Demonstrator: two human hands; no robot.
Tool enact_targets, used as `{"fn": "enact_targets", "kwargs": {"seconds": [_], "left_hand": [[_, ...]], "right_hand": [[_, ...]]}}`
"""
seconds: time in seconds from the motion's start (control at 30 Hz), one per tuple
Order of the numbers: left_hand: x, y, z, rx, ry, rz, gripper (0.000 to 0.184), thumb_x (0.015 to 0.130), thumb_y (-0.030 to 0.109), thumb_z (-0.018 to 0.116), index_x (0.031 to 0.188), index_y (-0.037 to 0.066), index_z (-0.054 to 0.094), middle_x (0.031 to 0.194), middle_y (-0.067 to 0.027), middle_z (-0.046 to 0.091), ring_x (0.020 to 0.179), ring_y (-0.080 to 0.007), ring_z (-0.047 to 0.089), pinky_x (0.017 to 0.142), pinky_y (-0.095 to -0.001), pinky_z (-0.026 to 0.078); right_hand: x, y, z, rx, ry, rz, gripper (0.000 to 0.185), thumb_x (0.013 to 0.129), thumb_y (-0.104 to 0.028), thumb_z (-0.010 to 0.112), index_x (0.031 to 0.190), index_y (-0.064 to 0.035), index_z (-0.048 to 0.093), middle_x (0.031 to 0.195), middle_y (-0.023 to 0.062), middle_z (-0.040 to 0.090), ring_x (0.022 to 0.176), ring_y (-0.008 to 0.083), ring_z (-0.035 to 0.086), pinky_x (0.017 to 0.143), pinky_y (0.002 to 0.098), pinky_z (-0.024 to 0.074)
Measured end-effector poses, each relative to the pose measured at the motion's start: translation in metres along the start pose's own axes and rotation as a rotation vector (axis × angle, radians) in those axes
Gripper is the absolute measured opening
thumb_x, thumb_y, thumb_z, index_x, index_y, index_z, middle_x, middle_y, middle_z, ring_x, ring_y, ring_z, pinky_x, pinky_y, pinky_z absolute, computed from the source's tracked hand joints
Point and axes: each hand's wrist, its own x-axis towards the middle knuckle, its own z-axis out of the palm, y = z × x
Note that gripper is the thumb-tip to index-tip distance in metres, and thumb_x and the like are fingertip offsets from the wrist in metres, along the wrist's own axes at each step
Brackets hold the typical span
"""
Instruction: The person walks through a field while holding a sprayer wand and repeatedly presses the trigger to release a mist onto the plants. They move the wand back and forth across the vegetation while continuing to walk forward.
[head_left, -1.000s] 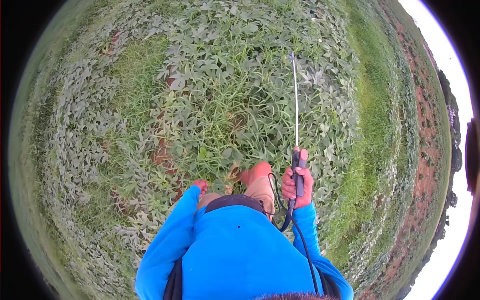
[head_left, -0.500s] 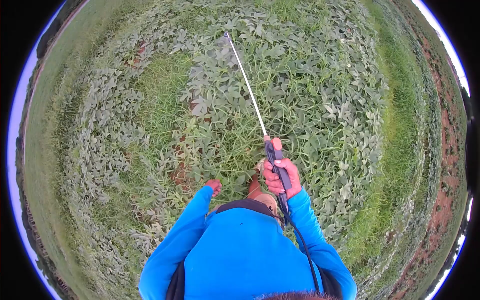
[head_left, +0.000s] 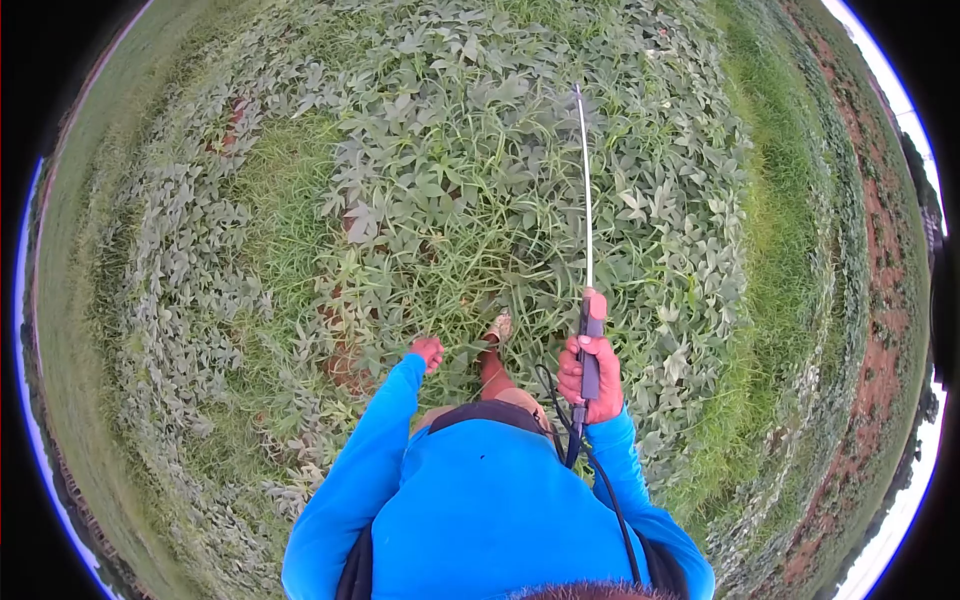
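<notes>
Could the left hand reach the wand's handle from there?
Probably yes: nothing solid seems to block the left hand, though a black hose curves below the handle and the right hand covers part of it.

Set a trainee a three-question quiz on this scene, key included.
1. Which grip holds the wand: (a) left, (b) right, (c) both?
2. True or false: the wand's tip points back toward the person's shirt.
3. Fill in: that long-sleeved shirt is ____ in colour.

Key:
1: b, the right grip, which is closed around the wand's dark handle.
2: False; the tip points away from the shirt, out over the leafy plants.
3: Blue.
</notes>
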Motion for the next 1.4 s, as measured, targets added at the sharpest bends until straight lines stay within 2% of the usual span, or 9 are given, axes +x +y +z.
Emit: {"fn": "enact_targets", "kwargs": {"seconds": [0.2, 0.27, 0.33, 0.47, 0.6, 0.7, 0.83, 1.1, 1.4], "left_hand": [[0.01, -0.041, 0.013, -0.036, -0.098, -0.128, 0.026, 0.091, 0.031, 0.048, 0.09, 0.007, 0.056, 0.066, -0.0062, 0.054, 0.046, -0.0149, 0.042, 0.04, -0.0316, 0.034], [0.005, -0.037, 0.013, 0.012, -0.075, -0.129, 0.026, 0.091, 0.032, 0.047, 0.091, 0.007, 0.055, 0.069, -0.0062, 0.054, 0.048, -0.0152, 0.044, 0.041, -0.0321, 0.036], [0.019, -0.039, 0.004, 0.058, -0.085, -0.151, 0.033, 0.092, 0.04, 0.046, 0.09, 0.009, 0.056, 0.064, -0.005, 0.056, 0.047, -0.0165, 0.049, 0.041, -0.0321, 0.04], [0.017, -0.003, -0.018, 0.065, -0.096, -0.096, 0.032, 0.092, 0.04, 0.046, 0.09, 0.01, 0.056, 0.065, -0.0041, 0.057, 0.048, -0.0157, 0.05, 0.043, -0.0316, 0.042], [0.008, 0.05, -0.041, 0.092, -0.03, -0.082, 0.03, 0.09, 0.038, 0.046, 0.09, 0.011, 0.058, 0.065, -0.0023, 0.058, 0.048, -0.0145, 0.051, 0.044, -0.0311, 0.043], [-0.013, 0.107, -0.048, 0.171, 0.102, -0.044, 0.034, 0.092, 0.038, 0.042, 0.088, 0.008, 0.057, 0.066, -0.0039, 0.056, 0.049, -0.0149, 0.048, 0.042, -0.0312, 0.039], [-0.012, 0.158, -0.059, 0.171, 0.153, -0.064, 0.036, 0.093, 0.038, 0.04, 0.091, 0.007, 0.058, 0.067, -0.0035, 0.057, 0.051, -0.0145, 0.05, 0.045, -0.031, 0.041], [-0.034, 0.196, -0.044, 0.203, 0.186, 0.026, 0.037, 0.094, 0.039, 0.041, 0.093, 0.007, 0.058, 0.066, -0.0028, 0.056, 0.05, -0.0133, 0.049, 0.043, -0.0293, 0.039], [-0.035, 0.215, -0.05, 0.261, 0.159, -0.016, 0.036, 0.091, 0.042, 0.047, 0.094, 0.008, 0.058, 0.065, -0.0031, 0.056, 0.048, -0.0136, 0.048, 0.041, -0.0283, 0.037]], "right_hand": [[-0.014, -0.016, -0.017, 0.033, 0.136, -0.162, 0.022, 0.085, -0.03, 0.058, 0.079, -0.013, 0.044, 0.059, -0.0015, 0.036, 0.039, 0.0076, 0.03, 0.031, 0.0225, 0.0274], [-0.005, -0.034, -0.02, -0.014, 0.188, -0.264, 0.024, 0.085, -0.03, 0.058, 0.079, -0.0131, 0.043, 0.058, -0.0014, 0.037, 0.039, 0.0075, 0.031, 0.031, 0.0225, 0.0274], [0.016, -0.054, -0.03, -0.001, 0.188, -0.316, 0.025, 0.085, -0.032, 0.058, 0.078, -0.0133, 0.042, 0.058, -0.0014, 0.038, 0.039, 0.0074, 0.032, 0.031, 0.0223, 0.0274], [0.059, -0.108, -0.026, -0.008, 0.13, -0.35, 0.027, 0.085, -0.033, 0.058, 0.076, -0.0137, 0.042, 0.058, -0.002, 0.038, 0.039, 0.0072, 0.032, 0.031, 0.0214, 0.0279], [0.1, -0.152, -0.02, 0.059, -0.015, -0.295, 0.027, 0.084, -0.034, 0.059, 0.075, -0.0133, 0.043, 0.058, -0.0022, 0.037, 0.039, 0.0071, 0.033, 0.031, 0.0206, 0.0302], [0.127, -0.174, -0.015, 0.139, -0.166, -0.124, 0.027, 0.083, -0.033, 0.059, 0.076, -0.0109, 0.045, 0.059, -0.0014, 0.038, 0.039, 0.0074, 0.033, 0.031, 0.021, 0.0313], [0.16, -0.186, -0.01, 0.234, -0.311, 0.075, 0.027, 0.083, -0.033, 0.059, 0.076, -0.0095, 0.048, 0.058, -0.0009, 0.04, 0.039, 0.0077, 0.033, 0.031, 0.0215, 0.0318], [0.198, -0.178, 0.017, 0.192, -0.479, 0.314, 0.028, 0.082, -0.035, 0.058, 0.077, -0.0099, 0.047, 0.061, -0.0005, 0.042, 0.039, 0.0082, 0.033, 0.032, 0.0214, 0.0305], [0.197, -0.168, 0.044, -0.003, -0.588, 0.417, 0.028, 0.081, -0.034, 0.06, 0.079, -0.0114, 0.044, 0.062, -0.0018, 0.04, 0.04, 0.0053, 0.031, 0.032, 0.02, 0.028]]}}
